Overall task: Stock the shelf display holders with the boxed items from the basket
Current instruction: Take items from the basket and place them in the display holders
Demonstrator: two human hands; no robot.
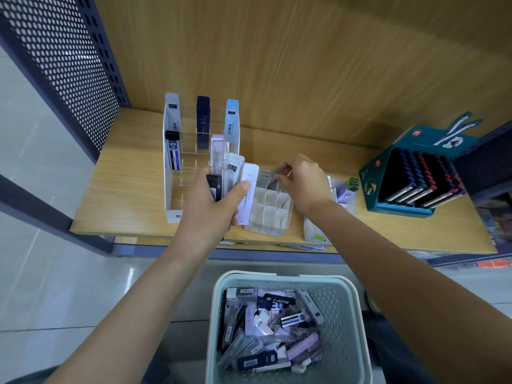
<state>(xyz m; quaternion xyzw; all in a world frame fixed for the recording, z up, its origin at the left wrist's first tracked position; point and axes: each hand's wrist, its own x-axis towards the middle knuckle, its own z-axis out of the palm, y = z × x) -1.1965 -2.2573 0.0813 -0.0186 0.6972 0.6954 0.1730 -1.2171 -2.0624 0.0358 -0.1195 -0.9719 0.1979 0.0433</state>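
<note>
Left hand grips a fan of boxes, hiding part of the clear holder behind it; right hand pinches a small box over the white holder; basket below both, notebook display to their right

left hand: raised, fingers curled round boxes | right hand: palm down, fingers pinch small box

pale green basket (perforated), teal box
</note>
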